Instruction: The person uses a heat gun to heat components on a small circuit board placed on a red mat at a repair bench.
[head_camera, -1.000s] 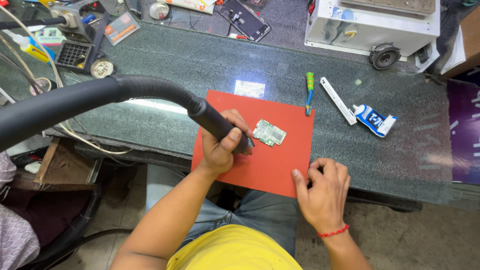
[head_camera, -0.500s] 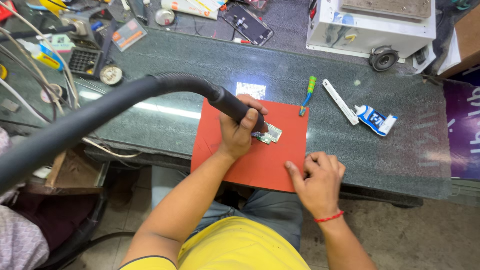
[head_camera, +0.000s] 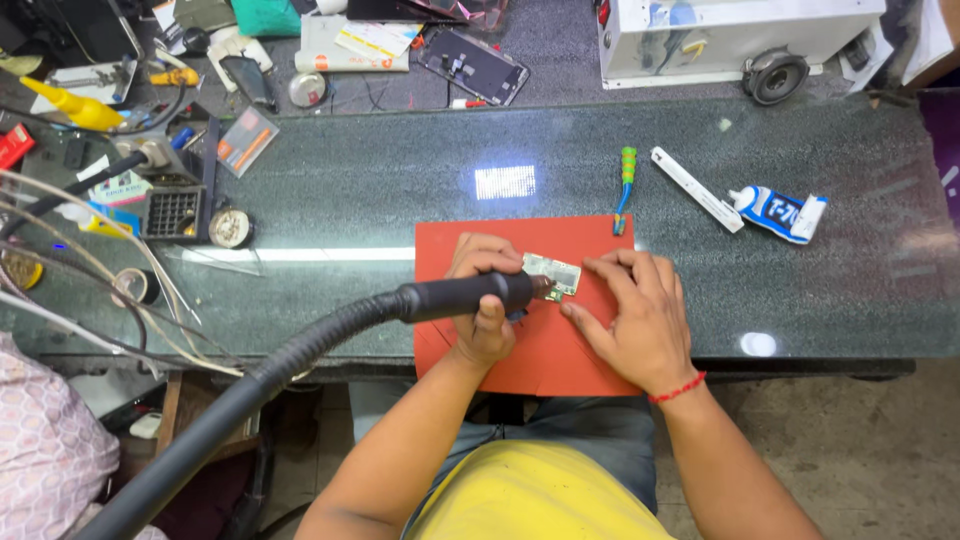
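Workbench scene, one entry: left hand was wrapped in a closed grip round the black handle of a hot-air tool, whose ribbed black hose trailed off toward the lower left; the tool's nozzle pointed at a small green circuit board, its tip right at the board's near edge. Right hand lay palm down with fingers loosely spread, their tips touching the right side of the board and pinning it flat. Board lay on an orange-red mat, toward the mat's upper middle, and the mat sat at the front edge of a dark speckled stone counter. Behind the mat: a green-and-blue screwdriver just past its top right corner, a white flat strip and a blue-and-white tube further right. A dismantled phone and a white box-shaped machine stood at the back
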